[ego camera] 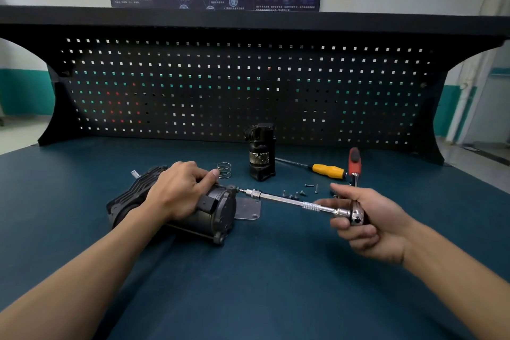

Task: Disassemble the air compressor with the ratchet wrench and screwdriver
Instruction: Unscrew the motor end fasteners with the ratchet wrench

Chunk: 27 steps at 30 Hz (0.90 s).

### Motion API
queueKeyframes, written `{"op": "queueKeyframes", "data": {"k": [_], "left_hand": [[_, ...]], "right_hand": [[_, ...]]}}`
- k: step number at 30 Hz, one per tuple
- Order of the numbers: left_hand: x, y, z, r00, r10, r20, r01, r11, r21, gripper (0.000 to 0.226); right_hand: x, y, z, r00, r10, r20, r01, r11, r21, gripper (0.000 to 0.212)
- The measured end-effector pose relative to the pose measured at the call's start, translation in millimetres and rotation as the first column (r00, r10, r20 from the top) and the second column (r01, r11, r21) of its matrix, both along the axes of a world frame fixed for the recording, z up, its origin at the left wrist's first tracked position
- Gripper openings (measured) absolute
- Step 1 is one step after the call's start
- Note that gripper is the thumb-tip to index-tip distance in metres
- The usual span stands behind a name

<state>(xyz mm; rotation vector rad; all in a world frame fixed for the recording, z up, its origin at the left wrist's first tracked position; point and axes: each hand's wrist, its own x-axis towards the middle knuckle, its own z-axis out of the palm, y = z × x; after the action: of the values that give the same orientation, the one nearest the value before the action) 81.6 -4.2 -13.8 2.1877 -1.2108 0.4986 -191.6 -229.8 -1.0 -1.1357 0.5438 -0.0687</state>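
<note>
At the left of a blue workbench, a person's left hand grips the air compressor, fingers curled over its dark round body to pin it on its side, finned head pointing left. Just behind lie a loose spring and a black cylinder standing upright; a flat metal plate sits beside the compressor's end cap. The ratchet wrench reaches in from the right, its long bit seated at a screw on the cap's upper rim. Removed screws are scattered behind the shaft, near a yellow-handled screwdriver. The right hand closes round the wrench's chrome head, forefinger reaching along the shaft. The compressor looks heavy, rigid metal, likely to roll under torque; the ribbed head and motor barrel seem the surest places to hold.
</note>
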Motion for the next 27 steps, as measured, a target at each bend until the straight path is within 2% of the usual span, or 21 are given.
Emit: {"op": "queueKeyframes", "data": {"k": [2,4,6,7,9,11,14,16,18,21,23,25,26,27], "left_hand": [[-0.2,0.0,-0.7,1.0,-0.003,0.01,0.003,1.0,-0.008,0.061],[-0.8,0.5,-0.5,1.0,-0.009,0.013,0.009,1.0,-0.017,0.054],[-1.6,1.9,0.7,1.0,-0.004,0.013,0.004,1.0,-0.004,0.054],[-1.8,2.3,0.9,1.0,-0.002,0.014,0.002,1.0,0.011,0.054],[-2.9,3.4,1.5,1.0,-0.003,0.02,0.002,0.998,0.059,0.059],[-5.3,4.3,3.0,1.0,-0.002,0.024,0.0,0.995,0.102,0.067],[-5.5,5.1,3.1,1.0,0.004,0.026,-0.007,0.99,0.141,0.064],[-4.6,4.9,1.0,0.999,0.026,0.024,-0.029,0.992,0.123,0.057],[-5.6,4.2,-0.6,0.999,0.041,0.021,-0.042,0.997,0.061,0.059],[-7.5,3.1,0.3,0.999,0.05,0.021,-0.05,0.999,0.011,0.067],[-9.2,2.6,1.5,0.998,0.046,0.034,-0.045,0.999,-0.013,0.069],[-9.6,2.3,1.7,0.998,0.037,0.053,-0.036,0.999,-0.036,0.069],[-9.4,2.5,1.7,0.997,0.039,0.059,-0.036,0.998,-0.042,0.071],[-9.2,2.6,1.4,0.997,0.043,0.066,-0.04,0.998,-0.046,0.075]], "right_hand": [[1.4,0.7,-1.8,0.999,0.03,0.019,-0.031,0.999,0.035,0.028],[1.5,0.3,-5.6,0.999,0.03,0.017,-0.029,0.999,-0.032,0.023],[1.5,0.4,-10.1,1.0,0.001,0.0,-0.001,0.974,-0.227,0.02],[1.2,0.5,-12.5,1.0,-0.026,0.002,0.025,0.927,-0.374,0.019],[1.9,0.0,-17.2,0.996,-0.07,0.051,0.086,0.73,-0.678,0.016],[1.4,-1.5,-20.7,0.989,-0.059,0.135,0.147,0.477,-0.867,0.017],[0.2,-9.2,-25.3,0.959,0.017,0.282,0.274,0.18,-0.945,0.015],[1.1,-14.2,-28.5,0.941,0.093,0.325,0.331,-0.06,-0.942,0.007],[1.9,-17.5,-29.0,0.93,0.156,0.332,0.359,-0.204,-0.911,0.015],[1.9,-17.9,-26.4,0.931,0.193,0.309,0.35,-0.239,-0.906,0.021],[1.3,-16.8,-28.0,0.924,0.208,0.321,0.358,-0.171,-0.918,0.018],[0.1,-12.5,-26.2,0.936,0.197,0.291,0.295,0.01,-0.955,0.011],[-0.3,-9.4,-23.9,0.948,0.184,0.259,0.238,0.129,-0.963,0.013],[-0.5,-6.6,-21.5,0.956,0.167,0.243,0.199,0.244,-0.949,0.025]]}}
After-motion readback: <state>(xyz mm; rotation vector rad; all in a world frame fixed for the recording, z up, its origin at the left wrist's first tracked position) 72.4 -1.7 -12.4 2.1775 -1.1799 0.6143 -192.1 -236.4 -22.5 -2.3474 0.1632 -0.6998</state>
